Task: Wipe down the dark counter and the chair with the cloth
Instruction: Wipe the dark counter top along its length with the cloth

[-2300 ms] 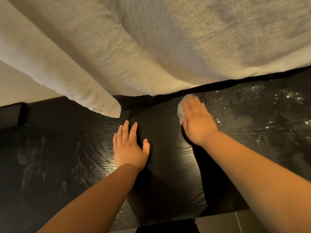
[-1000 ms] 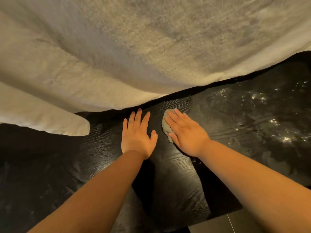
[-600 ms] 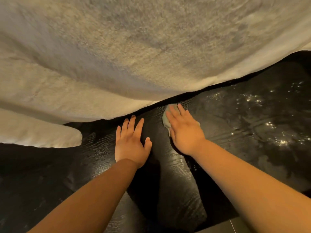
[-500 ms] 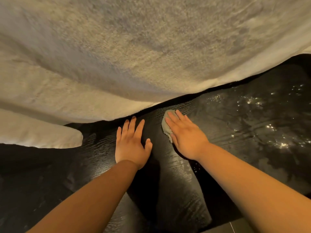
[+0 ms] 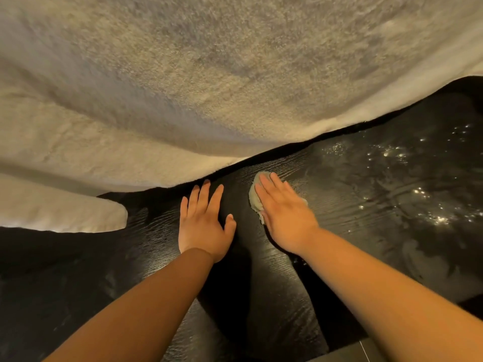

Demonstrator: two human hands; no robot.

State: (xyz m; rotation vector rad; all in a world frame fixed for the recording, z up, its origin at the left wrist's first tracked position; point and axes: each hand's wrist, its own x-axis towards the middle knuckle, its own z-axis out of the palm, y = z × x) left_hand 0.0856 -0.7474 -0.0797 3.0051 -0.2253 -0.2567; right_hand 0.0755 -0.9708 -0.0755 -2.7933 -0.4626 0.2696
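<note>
The dark wood-grain counter (image 5: 379, 205) fills the lower half of the head view, with wet streaks and glinting droplets on its right side. A small pale green cloth (image 5: 254, 197) lies flat on it near the middle. My right hand (image 5: 283, 215) presses on the cloth with straight fingers, and most of the cloth is hidden under the palm. My left hand (image 5: 205, 226) rests flat on the bare counter just left of it, fingers spread.
A large cream fluffy upholstered piece (image 5: 209, 87) hangs over the far side of the counter, with a rounded lobe (image 5: 65, 215) at the left. A strip of tiled floor (image 5: 366, 352) shows past the counter's near edge.
My right hand has slid the cloth back and forth over the middle of the counter, ending close to my left hand. The left hand stayed flat in nearly the same spot.
</note>
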